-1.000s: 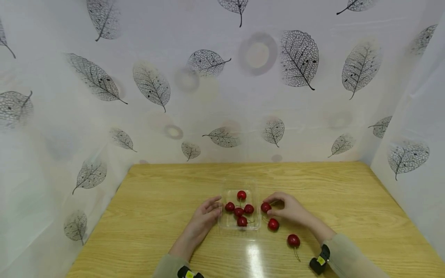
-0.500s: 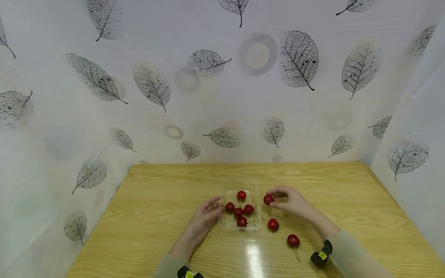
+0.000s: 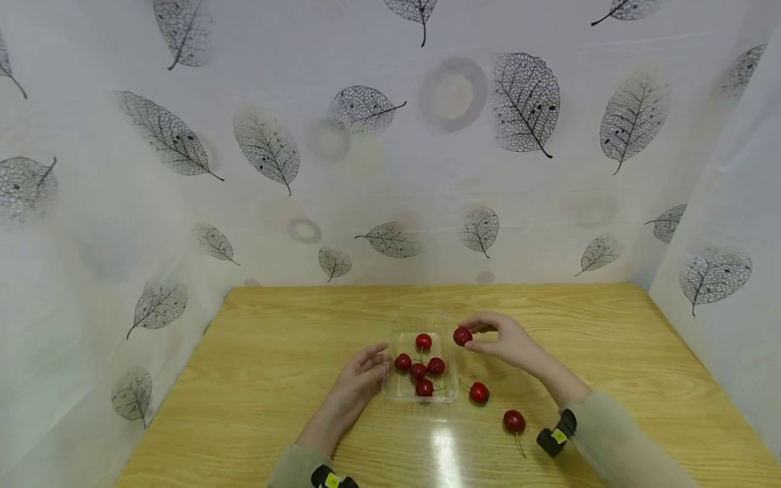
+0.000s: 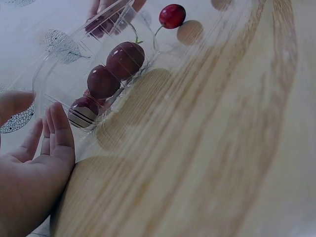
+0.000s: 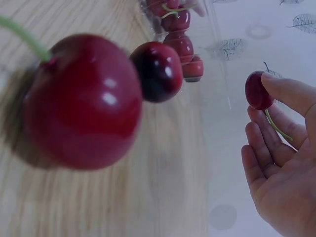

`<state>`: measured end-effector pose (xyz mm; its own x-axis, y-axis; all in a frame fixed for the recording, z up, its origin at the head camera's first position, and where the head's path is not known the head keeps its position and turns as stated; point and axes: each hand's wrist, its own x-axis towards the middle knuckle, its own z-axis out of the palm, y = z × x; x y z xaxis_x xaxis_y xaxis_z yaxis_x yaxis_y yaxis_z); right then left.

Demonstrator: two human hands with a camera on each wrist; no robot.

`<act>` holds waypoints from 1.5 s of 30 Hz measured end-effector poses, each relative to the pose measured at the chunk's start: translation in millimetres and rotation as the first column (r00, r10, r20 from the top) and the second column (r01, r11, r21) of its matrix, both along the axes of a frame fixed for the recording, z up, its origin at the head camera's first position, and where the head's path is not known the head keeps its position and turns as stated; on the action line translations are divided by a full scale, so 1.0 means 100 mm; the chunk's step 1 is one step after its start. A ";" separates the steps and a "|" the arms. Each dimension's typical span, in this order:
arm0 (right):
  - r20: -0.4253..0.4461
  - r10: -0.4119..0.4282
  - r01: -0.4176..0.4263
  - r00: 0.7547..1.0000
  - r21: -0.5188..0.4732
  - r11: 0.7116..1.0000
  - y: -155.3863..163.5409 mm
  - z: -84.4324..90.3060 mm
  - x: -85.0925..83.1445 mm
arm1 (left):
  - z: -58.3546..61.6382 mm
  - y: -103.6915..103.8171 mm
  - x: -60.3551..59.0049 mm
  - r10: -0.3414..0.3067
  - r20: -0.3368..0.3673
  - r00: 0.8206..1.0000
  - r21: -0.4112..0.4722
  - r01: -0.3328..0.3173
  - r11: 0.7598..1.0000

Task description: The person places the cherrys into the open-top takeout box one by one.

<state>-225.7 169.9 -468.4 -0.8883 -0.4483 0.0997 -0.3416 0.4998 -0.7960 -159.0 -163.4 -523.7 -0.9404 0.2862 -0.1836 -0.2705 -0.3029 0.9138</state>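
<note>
A clear plastic tray (image 3: 399, 392) sits mid-table with several red cherries (image 3: 418, 371) in it. My right hand (image 3: 471, 337) pinches one cherry (image 3: 462, 335) by the tray's far right corner, lifted off the table. The right wrist view shows that cherry (image 5: 258, 90) between thumb and fingers of the right hand (image 5: 266, 106), its stem trailing over the palm. My left hand (image 3: 378, 359) rests with relaxed fingers against the tray's left side. In the left wrist view its fingers (image 4: 57, 133) lie beside the tray (image 4: 59, 74), holding nothing.
Two loose cherries (image 3: 478, 392) (image 3: 514, 421) lie on the wooden table (image 3: 274, 379) to the right of the tray. They loom large in the right wrist view, as the near cherry (image 5: 84, 101) and the farther cherry (image 5: 159, 71). White leaf-print walls (image 3: 390, 169) enclose three sides.
My right hand has raised the pinched cherry from the table beside the tray and carried it left and farther away, to the tray's far right corner. The left hand has stayed put.
</note>
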 end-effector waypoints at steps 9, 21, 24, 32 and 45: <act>-0.004 0.029 -0.029 1.000 -0.008 1.000 -0.16 0.06 -0.02 | 0.00 -0.01 0.00 -0.005 -0.002 1.000 -0.002 0.005 1.000; -0.032 0.094 -0.095 0.995 -0.038 0.995 -0.38 0.11 -0.03 | 0.00 -0.02 0.00 -0.011 -0.013 1.000 -0.003 0.011 1.000; -0.035 0.112 -0.113 0.993 -0.046 0.993 -0.44 0.11 -0.02 | -0.01 -0.01 0.00 -0.006 -0.013 1.000 -0.004 0.006 1.000; 0.009 0.136 -0.135 0.991 -0.056 0.989 -0.56 0.11 0.01 | 0.00 -0.01 -0.01 -0.012 -0.011 1.000 -0.017 0.012 1.000; -0.058 0.191 -0.194 0.980 -0.035 0.980 -0.63 -0.04 -0.02 | 0.00 -0.01 -0.01 -0.021 -0.017 1.000 -0.004 0.021 1.000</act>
